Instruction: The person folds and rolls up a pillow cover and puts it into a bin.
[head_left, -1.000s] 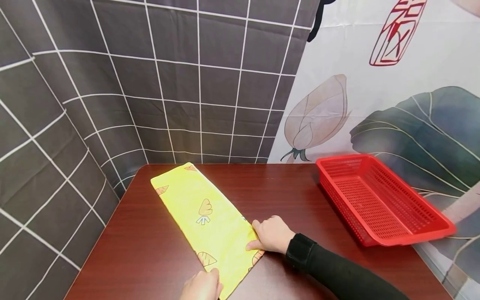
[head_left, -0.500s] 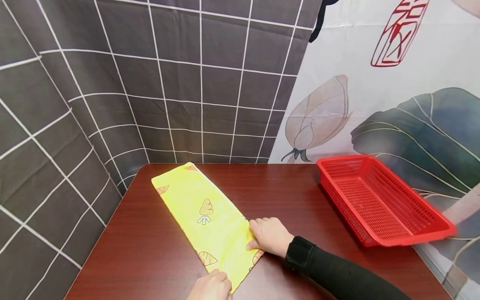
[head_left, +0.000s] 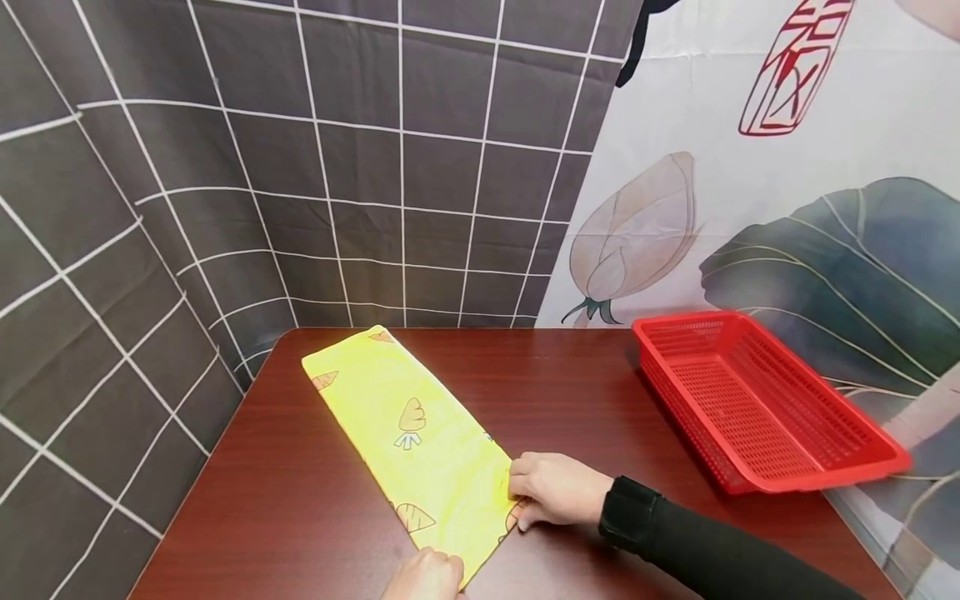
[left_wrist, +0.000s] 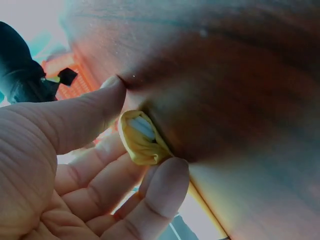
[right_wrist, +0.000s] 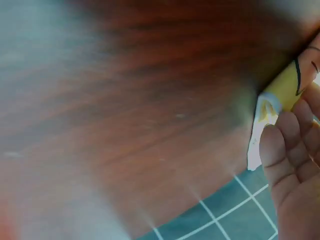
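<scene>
A yellow cloth printed with orange carrots lies folded into a long flat strip, slanting across the table. At its near end my left hand holds the corner; in the left wrist view, thumb and fingers stand on either side of the rolled cloth end, white layers showing inside. My right hand rests against the strip's right edge near the closer corner. The right wrist view shows its fingers fairly straight, touching the cloth edge.
A red perforated plastic basket stands at the table's right side. The reddish-brown table meets a grey grid-patterned curtain at the back and left. A white curtain with flower prints hangs at the right.
My left hand has shifted slightly right and up along the near end. My right hand, earlier with its thumb on top of the cloth, has moved right and nearer, to the edge.
</scene>
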